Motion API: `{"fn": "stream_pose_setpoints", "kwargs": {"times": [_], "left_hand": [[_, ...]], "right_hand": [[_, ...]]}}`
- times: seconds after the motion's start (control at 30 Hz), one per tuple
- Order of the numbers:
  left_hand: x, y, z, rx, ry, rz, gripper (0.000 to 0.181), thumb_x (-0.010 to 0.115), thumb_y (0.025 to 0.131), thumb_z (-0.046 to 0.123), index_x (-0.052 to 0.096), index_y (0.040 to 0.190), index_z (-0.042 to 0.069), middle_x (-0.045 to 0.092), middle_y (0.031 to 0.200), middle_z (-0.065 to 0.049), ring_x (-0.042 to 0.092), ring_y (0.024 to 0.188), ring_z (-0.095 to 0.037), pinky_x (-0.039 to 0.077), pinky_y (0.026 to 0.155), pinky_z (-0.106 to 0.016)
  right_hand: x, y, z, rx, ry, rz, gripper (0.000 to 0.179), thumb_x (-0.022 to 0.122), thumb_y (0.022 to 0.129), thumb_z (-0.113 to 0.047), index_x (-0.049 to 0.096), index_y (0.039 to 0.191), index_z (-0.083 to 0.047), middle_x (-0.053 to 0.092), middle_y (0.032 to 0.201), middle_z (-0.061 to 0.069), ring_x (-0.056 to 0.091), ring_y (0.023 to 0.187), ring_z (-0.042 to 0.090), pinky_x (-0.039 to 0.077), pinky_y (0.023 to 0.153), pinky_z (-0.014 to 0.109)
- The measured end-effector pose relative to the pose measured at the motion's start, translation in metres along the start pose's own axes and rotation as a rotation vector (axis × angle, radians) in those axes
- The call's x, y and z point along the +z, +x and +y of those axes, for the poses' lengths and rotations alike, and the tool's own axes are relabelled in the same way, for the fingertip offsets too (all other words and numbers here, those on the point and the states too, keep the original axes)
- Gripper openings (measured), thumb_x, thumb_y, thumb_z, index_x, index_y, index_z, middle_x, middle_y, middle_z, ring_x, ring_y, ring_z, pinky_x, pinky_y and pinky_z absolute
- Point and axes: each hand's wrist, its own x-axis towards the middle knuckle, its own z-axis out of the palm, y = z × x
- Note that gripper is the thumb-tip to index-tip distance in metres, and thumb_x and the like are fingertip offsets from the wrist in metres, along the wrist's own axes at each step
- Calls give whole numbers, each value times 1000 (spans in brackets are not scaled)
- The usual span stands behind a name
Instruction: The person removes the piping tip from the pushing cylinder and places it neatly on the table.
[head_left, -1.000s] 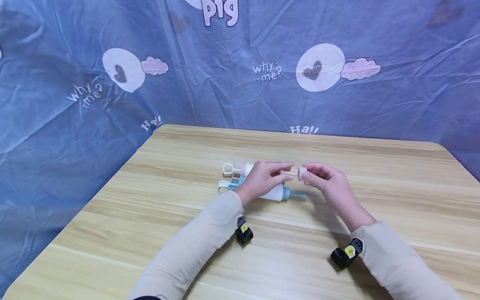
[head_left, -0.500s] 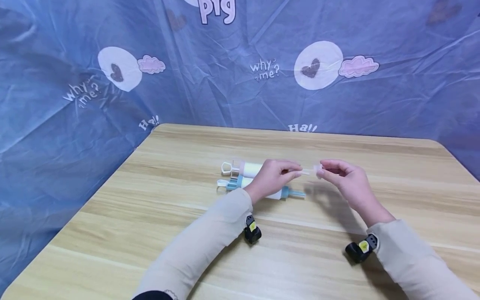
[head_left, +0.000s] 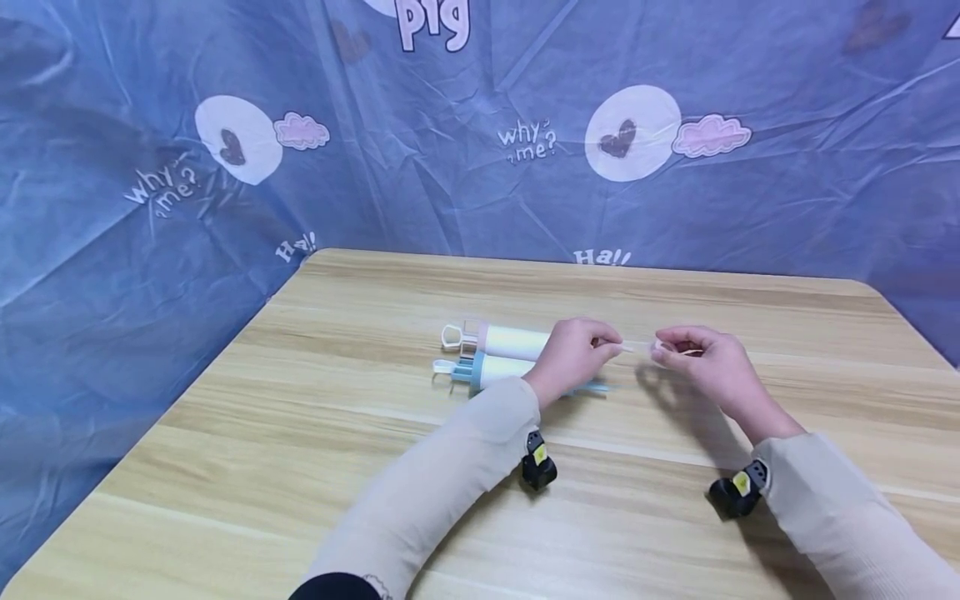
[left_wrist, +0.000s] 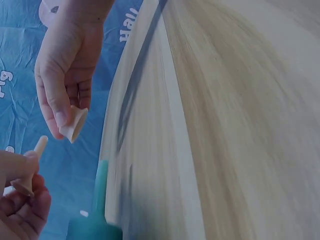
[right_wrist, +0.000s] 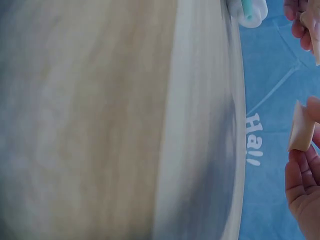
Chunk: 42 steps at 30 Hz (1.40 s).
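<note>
In the head view my left hand (head_left: 576, 354) pinches a pale pink nozzle (left_wrist: 41, 146), a thin tube with a flared base, its tip pointing right. Facing it, my right hand (head_left: 712, 367) holds a short pale pink collar (left_wrist: 75, 125) between thumb and fingers. A gap separates the two pieces. Below and left of my left hand lie two white-barrelled syringes with loop handles. One syringe (head_left: 513, 342) has a pink collar; its front end is hidden behind my left hand. The nearer syringe (head_left: 504, 369) has blue fittings and a thin blue nozzle (head_left: 597, 387), its barrel partly covered by my left hand.
Both syringes lie on a wood-grain table (head_left: 360, 467). A blue printed cloth (head_left: 420, 167) hangs behind and to the left of it. Small black cameras (head_left: 537, 467) are strapped at both wrists.
Both hands have moved right. The nozzle and collar were close together one second ago and now stand apart. More of the pink-collared syringe's barrel shows; the syringes have stayed in place.
</note>
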Motion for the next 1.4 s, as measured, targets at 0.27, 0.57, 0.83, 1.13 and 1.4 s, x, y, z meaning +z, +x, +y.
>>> {"fn": "stream_pose_setpoints", "kwargs": {"times": [0.27, 0.57, 0.83, 1.13, 1.4], "left_hand": [[15, 12, 5, -87, 36, -27, 14, 62, 89, 16, 71, 98, 12, 66, 83, 6, 53, 71, -2, 42, 64, -9], [34, 23, 11, -216, 62, -39, 7, 63, 86, 12, 70, 87, 15, 66, 85, 6, 55, 74, -5, 45, 69, -15], [51, 27, 16, -264, 156, -62, 10, 61, 84, 10, 64, 75, 16, 59, 72, 7, 51, 64, -7, 40, 58, -16], [59, 31, 7, -276, 281, -86, 10, 62, 82, 11, 66, 77, 18, 62, 73, 8, 53, 64, -7, 43, 58, -17], [60, 33, 10, -263, 355, -118, 9, 64, 82, 12, 67, 78, 20, 62, 73, 9, 54, 67, -5, 43, 59, -15]], "right_hand": [[-4, 3, 5, 32, -42, -48, 48, 67, 85, -32, 60, 115, 4, 63, 107, 21, 50, 76, -6, 46, 64, 14], [-10, 7, 13, 110, -60, -138, 51, 69, 83, -29, 57, 120, 4, 61, 112, 21, 52, 82, 4, 47, 65, 17], [-14, 8, 20, 190, -46, -228, 56, 70, 82, -29, 53, 123, 5, 60, 113, 20, 52, 83, 11, 47, 65, 22], [-10, 10, 28, 198, -20, -227, 54, 70, 81, -27, 54, 122, 6, 62, 104, 13, 51, 72, 9, 46, 58, 24], [-8, 13, 30, 179, -56, -225, 55, 70, 81, -29, 55, 121, 6, 60, 114, 21, 50, 83, 10, 43, 64, 20]]}}
